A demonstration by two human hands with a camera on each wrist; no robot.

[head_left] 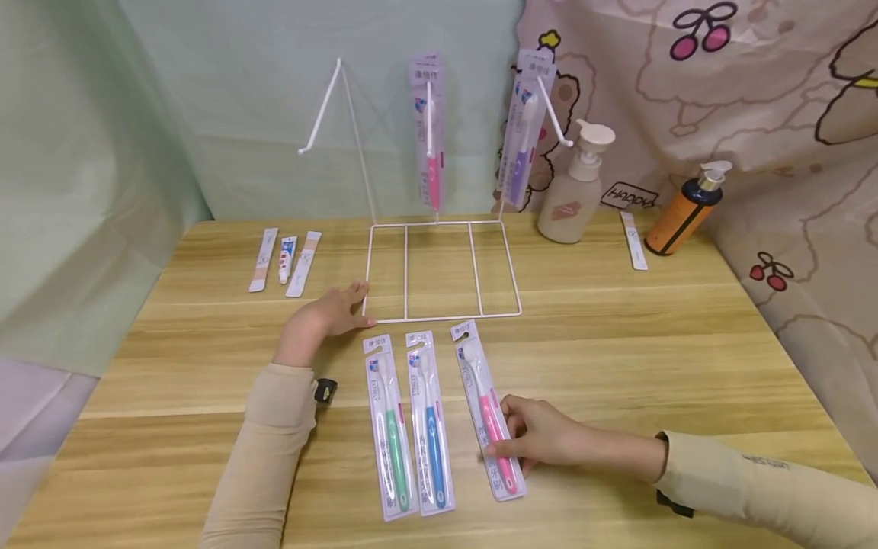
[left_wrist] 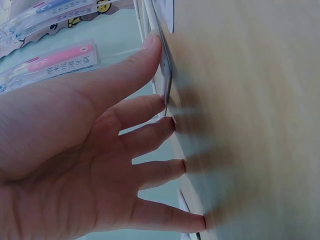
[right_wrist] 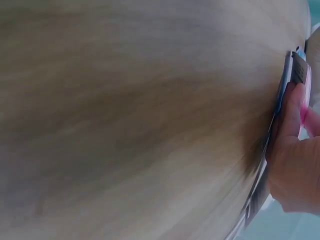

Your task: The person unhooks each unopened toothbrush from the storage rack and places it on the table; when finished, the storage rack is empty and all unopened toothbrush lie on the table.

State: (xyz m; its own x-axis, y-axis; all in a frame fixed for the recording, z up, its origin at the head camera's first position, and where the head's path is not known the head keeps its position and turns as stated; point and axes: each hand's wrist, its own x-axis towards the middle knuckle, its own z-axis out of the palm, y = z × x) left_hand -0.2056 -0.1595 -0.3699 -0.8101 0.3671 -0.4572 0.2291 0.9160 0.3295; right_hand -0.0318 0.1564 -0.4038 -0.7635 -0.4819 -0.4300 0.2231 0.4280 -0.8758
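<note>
My right hand (head_left: 545,435) pinches the lower part of a packaged pink toothbrush (head_left: 488,404), its thumb across the front of the pack. In the right wrist view, fingers (right_wrist: 288,117) grip the pack's edges close to the table. Left of it lie a packaged green toothbrush (head_left: 394,450) and a packaged blue toothbrush (head_left: 432,442), side by side. My left hand (head_left: 332,311) rests at the front left corner of a white wire display rack (head_left: 439,318). Its fingers are spread and hold nothing, fingertips down at the tabletop in the left wrist view.
Packaged toothbrushes hang on the rack, pink (head_left: 433,183) on the middle hook and purple (head_left: 519,164) on the right. Back left lie two paper sachets (head_left: 264,259) and a toothpaste tube (head_left: 286,259). A beige pump bottle (head_left: 568,206), another sachet (head_left: 634,241) and an orange pump bottle (head_left: 682,213) stand back right.
</note>
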